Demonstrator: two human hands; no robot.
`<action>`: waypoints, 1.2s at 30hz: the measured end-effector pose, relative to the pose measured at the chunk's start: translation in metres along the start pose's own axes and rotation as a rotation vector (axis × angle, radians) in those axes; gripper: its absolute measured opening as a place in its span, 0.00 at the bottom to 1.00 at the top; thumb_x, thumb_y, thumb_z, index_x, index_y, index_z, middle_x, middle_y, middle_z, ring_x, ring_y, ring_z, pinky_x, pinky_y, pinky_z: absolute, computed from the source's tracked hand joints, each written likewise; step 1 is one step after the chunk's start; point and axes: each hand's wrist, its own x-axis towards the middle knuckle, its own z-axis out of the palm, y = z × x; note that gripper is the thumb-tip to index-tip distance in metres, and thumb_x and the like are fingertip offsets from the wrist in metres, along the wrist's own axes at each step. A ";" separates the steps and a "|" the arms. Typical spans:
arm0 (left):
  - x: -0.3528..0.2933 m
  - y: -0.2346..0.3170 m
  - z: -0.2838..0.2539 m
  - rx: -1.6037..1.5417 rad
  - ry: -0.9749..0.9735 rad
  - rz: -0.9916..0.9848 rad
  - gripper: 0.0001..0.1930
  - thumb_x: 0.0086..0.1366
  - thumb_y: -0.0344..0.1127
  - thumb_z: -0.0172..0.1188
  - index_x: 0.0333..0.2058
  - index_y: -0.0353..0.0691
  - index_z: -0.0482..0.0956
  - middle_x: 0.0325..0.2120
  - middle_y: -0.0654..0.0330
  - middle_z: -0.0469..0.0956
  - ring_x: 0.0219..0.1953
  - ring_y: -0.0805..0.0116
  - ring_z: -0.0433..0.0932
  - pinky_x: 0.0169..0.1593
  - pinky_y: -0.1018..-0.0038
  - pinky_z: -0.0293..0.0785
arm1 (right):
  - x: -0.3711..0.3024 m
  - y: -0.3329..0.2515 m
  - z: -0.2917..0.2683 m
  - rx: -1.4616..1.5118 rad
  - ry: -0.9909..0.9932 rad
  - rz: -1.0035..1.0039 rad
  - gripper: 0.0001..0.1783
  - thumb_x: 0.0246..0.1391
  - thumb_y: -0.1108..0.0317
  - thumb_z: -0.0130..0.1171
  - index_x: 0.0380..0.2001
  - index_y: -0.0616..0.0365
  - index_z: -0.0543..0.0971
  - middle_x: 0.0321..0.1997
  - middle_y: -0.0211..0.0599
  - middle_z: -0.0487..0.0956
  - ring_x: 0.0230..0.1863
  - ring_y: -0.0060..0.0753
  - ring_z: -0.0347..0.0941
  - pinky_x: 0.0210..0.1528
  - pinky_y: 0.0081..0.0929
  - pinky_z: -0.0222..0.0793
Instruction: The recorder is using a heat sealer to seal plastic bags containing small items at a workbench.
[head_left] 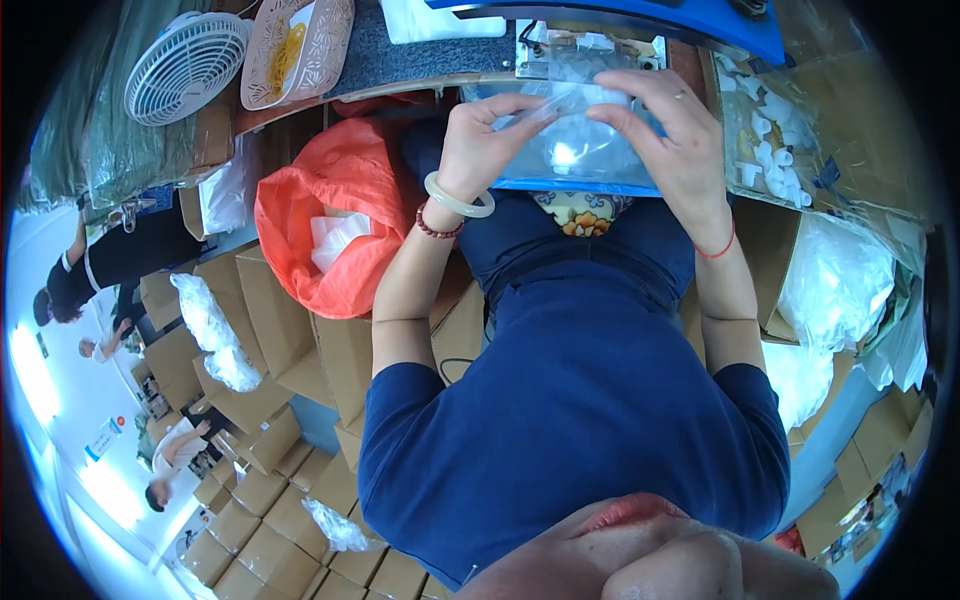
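Clear plastic (569, 98) is sitting between the hands near the table (420, 62), the left hand (478, 140) is pinching it, the right hand (672, 122) is curving beside it, gripping or not I cannot tell, and a loose pinch could be letting it slip.

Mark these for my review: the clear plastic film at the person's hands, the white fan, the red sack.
Clear plastic film (571, 97): head view, on its middle stretch.
White fan (187, 72): head view, on its round grille.
Red sack (325, 166): head view, on its upper wall.
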 end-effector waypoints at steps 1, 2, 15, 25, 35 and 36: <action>0.005 0.002 0.001 0.005 -0.106 0.022 0.10 0.61 0.29 0.68 0.39 0.32 0.85 0.32 0.63 0.84 0.33 0.81 0.78 0.42 0.83 0.74 | 0.002 0.006 -0.002 -0.033 -0.076 -0.029 0.13 0.51 0.69 0.67 0.41 0.59 0.82 0.40 0.38 0.82 0.41 0.37 0.77 0.42 0.30 0.71; 0.004 0.001 -0.001 0.015 -0.201 0.035 0.09 0.62 0.30 0.67 0.40 0.33 0.85 0.32 0.62 0.84 0.34 0.81 0.78 0.42 0.83 0.74 | 0.005 0.009 -0.005 -0.027 -0.081 -0.034 0.13 0.51 0.69 0.67 0.41 0.59 0.82 0.40 0.38 0.82 0.41 0.37 0.77 0.42 0.30 0.71; 0.068 -0.048 0.033 -0.770 -0.322 -0.522 0.15 0.67 0.34 0.59 0.48 0.29 0.79 0.44 0.53 0.81 0.49 0.63 0.80 0.51 0.71 0.76 | -0.033 0.075 -0.027 -0.556 0.146 0.321 0.15 0.62 0.61 0.56 0.48 0.55 0.79 0.48 0.45 0.80 0.49 0.48 0.77 0.50 0.36 0.72; 0.046 -0.139 0.036 -0.738 -0.271 -0.470 0.25 0.72 0.50 0.50 0.54 0.31 0.73 0.47 0.47 0.79 0.48 0.51 0.80 0.54 0.62 0.75 | -0.054 0.179 -0.033 -0.781 0.259 0.195 0.12 0.60 0.67 0.56 0.46 0.53 0.80 0.49 0.39 0.79 0.50 0.51 0.73 0.53 0.40 0.69; 0.059 -0.300 0.116 1.210 -0.721 -0.081 0.52 0.53 0.57 0.68 0.71 0.58 0.48 0.73 0.55 0.41 0.74 0.45 0.34 0.67 0.31 0.35 | -0.056 0.169 -0.025 -0.727 0.231 0.327 0.10 0.61 0.68 0.55 0.43 0.57 0.80 0.44 0.48 0.80 0.45 0.56 0.76 0.46 0.45 0.72; 0.062 -0.323 0.109 1.246 -0.677 -0.082 0.54 0.51 0.55 0.70 0.71 0.58 0.47 0.73 0.54 0.41 0.74 0.45 0.33 0.67 0.31 0.34 | -0.054 0.166 -0.026 -0.745 0.236 0.262 0.10 0.61 0.68 0.55 0.43 0.57 0.79 0.45 0.49 0.80 0.45 0.56 0.76 0.46 0.46 0.72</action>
